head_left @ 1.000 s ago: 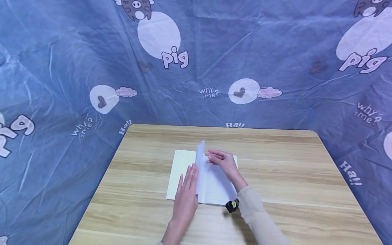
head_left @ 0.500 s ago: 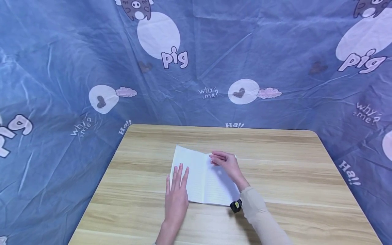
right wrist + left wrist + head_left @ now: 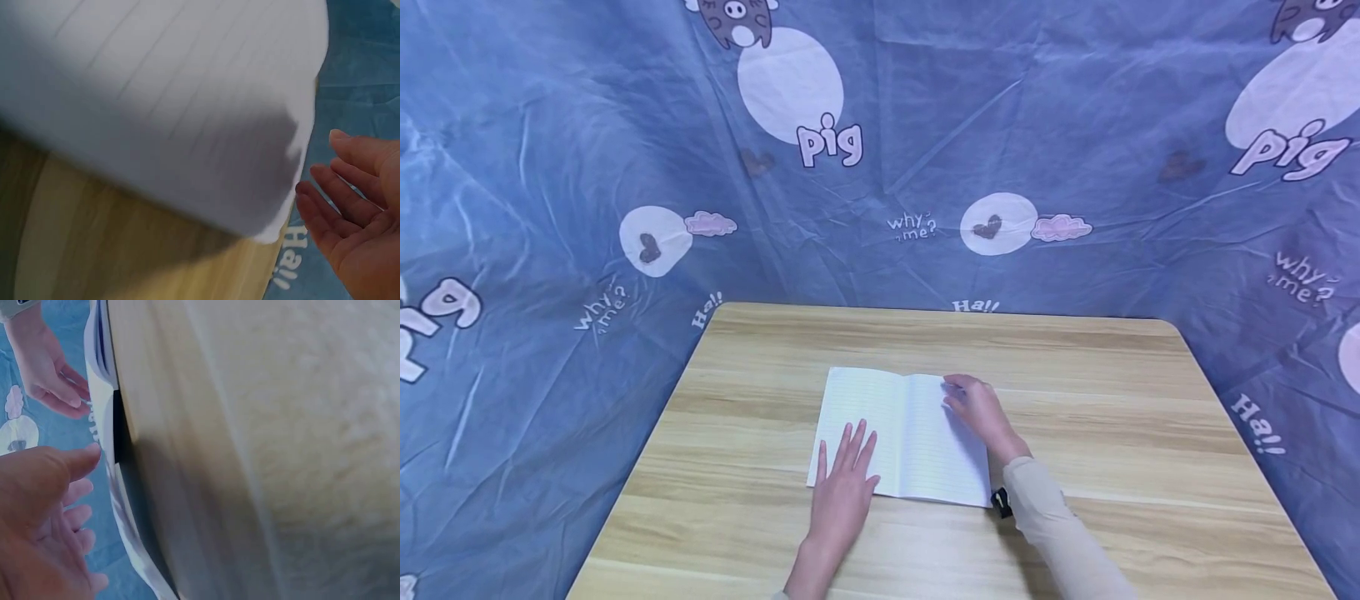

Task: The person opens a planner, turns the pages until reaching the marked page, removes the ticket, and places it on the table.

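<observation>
An open notebook [image 3: 917, 433] with white lined pages lies flat on the table, its fold running down the middle. My left hand [image 3: 842, 492] is spread over the lower part of the left page, fingers straight. In the left wrist view the left hand [image 3: 50, 512] shows beside the notebook's edge [image 3: 100, 400]. My right hand [image 3: 981, 408] is over the upper right corner of the right page, fingers loosely bent. The right wrist view has the right hand [image 3: 362, 206] by the page corner, with nothing between thumb and fingers; the lined page [image 3: 175, 106] carries its shadow.
The wooden table [image 3: 1112, 400] extends around the notebook on every side. Behind it hangs a blue cloth [image 3: 925, 150] printed with pigs, hearts and words. A small black device [image 3: 1002, 503] sits at the right wrist, near the notebook's lower right corner.
A raised leaf has turned over to the left and now lies flat. My left hand went left with it, then slightly right onto the page. My right hand has moved right toward the page corner.
</observation>
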Tool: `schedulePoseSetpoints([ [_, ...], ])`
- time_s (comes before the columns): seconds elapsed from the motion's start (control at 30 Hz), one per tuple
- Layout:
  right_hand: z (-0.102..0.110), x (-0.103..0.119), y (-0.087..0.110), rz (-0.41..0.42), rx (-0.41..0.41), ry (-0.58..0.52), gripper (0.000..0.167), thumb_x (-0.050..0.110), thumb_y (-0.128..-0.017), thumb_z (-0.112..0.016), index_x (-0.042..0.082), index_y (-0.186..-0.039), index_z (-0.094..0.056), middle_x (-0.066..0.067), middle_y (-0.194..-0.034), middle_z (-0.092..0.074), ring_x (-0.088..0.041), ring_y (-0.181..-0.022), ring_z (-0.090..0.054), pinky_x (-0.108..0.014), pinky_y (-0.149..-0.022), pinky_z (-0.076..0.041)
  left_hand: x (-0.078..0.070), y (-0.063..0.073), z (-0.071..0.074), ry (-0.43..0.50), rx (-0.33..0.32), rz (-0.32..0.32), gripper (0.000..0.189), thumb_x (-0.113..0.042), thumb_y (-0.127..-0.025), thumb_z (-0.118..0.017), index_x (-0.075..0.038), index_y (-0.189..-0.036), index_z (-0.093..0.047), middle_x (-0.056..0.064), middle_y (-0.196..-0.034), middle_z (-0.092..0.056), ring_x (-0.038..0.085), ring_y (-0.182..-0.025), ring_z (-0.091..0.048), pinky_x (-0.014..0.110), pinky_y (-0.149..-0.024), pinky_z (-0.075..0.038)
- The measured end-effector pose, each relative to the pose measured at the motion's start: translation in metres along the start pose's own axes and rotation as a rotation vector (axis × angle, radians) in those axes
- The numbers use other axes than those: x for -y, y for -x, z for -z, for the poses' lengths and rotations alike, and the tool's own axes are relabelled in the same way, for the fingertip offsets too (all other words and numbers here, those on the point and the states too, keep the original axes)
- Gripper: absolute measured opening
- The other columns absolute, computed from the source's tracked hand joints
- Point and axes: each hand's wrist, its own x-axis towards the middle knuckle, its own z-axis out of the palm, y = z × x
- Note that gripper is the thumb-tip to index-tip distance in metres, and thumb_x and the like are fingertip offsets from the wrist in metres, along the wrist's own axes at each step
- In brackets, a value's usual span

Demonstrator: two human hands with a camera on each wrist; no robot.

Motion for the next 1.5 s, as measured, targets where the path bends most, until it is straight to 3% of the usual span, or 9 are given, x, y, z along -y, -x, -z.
schedulePoseSetpoints([
  [0.17, 0.002, -0.012, 0.003, 0.014, 0.037, 0.105, 0.038, -0.002, -0.085, -0.072, -0.011, -0.12, -0.062, -0.028, -0.12, -0.063, -0.043, -0.115, -0.058, -0.052, -0.1, -0.046, 0.0, 0.003, -0.004, 0.035, 0.024, -0.001, 0.062, -0.025, -0.088, -0.072, -0.008, -0.143, -0.05, 0.01, -0.153, -0.04, 0.031, -0.14, -0.036, 0.061, -0.112, -0.026],
  [0.57, 0.005, -0.023, 0.005, 0.021, 0.121, 0.192, 0.051, 0.006, -0.087, -0.073, -0.012, -0.131, -0.054, -0.03, -0.137, -0.05, -0.046, -0.133, -0.04, -0.055, -0.109, -0.033, 0.002, 0.003, -0.006, 0.111, 0.144, 0.051, 0.059, -0.026, -0.095, -0.063, -0.008, -0.148, -0.043, 0.01, -0.156, -0.035, 0.031, -0.143, -0.03, 0.062, -0.114, -0.021],
  [0.83, 0.009, -0.028, 0.0, 0.005, 0.135, 0.209, 0.054, 0.006, -0.087, -0.073, -0.013, -0.132, -0.051, -0.032, -0.137, -0.049, -0.047, -0.134, -0.038, -0.055, -0.11, -0.033, 0.002, 0.004, -0.007, 0.117, 0.138, 0.048, 0.059, -0.024, -0.094, -0.065, -0.007, -0.146, -0.045, 0.012, -0.154, -0.037, 0.033, -0.141, -0.034, 0.062, -0.112, -0.023],
  [1.07, 0.012, -0.031, -0.005, 0.004, 0.139, 0.235, 0.053, 0.01, -0.087, -0.074, -0.013, -0.13, -0.053, -0.03, -0.137, -0.05, -0.047, -0.134, -0.038, -0.055, -0.11, -0.033, 0.002, 0.003, -0.006, 0.113, 0.18, 0.061, 0.059, -0.026, -0.095, -0.063, -0.008, -0.148, -0.042, 0.011, -0.156, -0.035, 0.031, -0.142, -0.031, 0.061, -0.114, -0.022],
  [1.5, 0.013, -0.035, -0.011, 0.02, 0.15, 0.262, 0.049, 0.013, -0.087, -0.075, -0.012, -0.126, -0.056, -0.031, -0.134, -0.052, -0.049, -0.133, -0.038, -0.058, -0.11, -0.032, 0.004, 0.004, -0.011, 0.12, 0.159, 0.056, 0.06, -0.025, -0.094, -0.065, -0.008, -0.148, -0.043, 0.011, -0.155, -0.036, 0.032, -0.142, -0.033, 0.062, -0.113, -0.023],
])
